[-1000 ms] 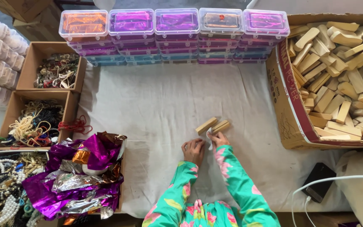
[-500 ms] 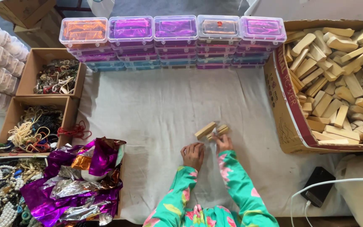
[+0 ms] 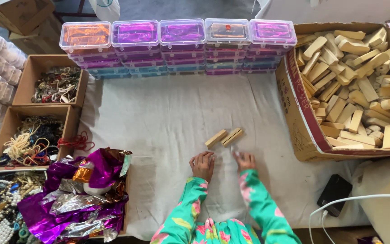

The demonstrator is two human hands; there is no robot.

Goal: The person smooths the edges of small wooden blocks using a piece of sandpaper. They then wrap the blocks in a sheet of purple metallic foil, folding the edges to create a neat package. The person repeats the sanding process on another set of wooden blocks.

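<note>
Resting empty on the counter [image 3: 168, 117], left hand [image 3: 202, 164] curled, right hand [image 3: 245, 160] loose; two blocks [image 3: 224, 137] lie side by side just beyond. Judgement: keep edges flush, grip both together.

I see a tabletop [image 3: 159, 122] under a white cloth. On it lie two wooden blocks [image 3: 224, 137] side by side, stacked clear plastic boxes [image 3: 177, 45] along the far edge, a cardboard box of blocks [image 3: 294, 122] on the right, cardboard boxes of beads [image 3: 71, 124] on the left, crumpled foil [image 3: 77, 194], and a black phone [image 3: 335, 195].
</note>
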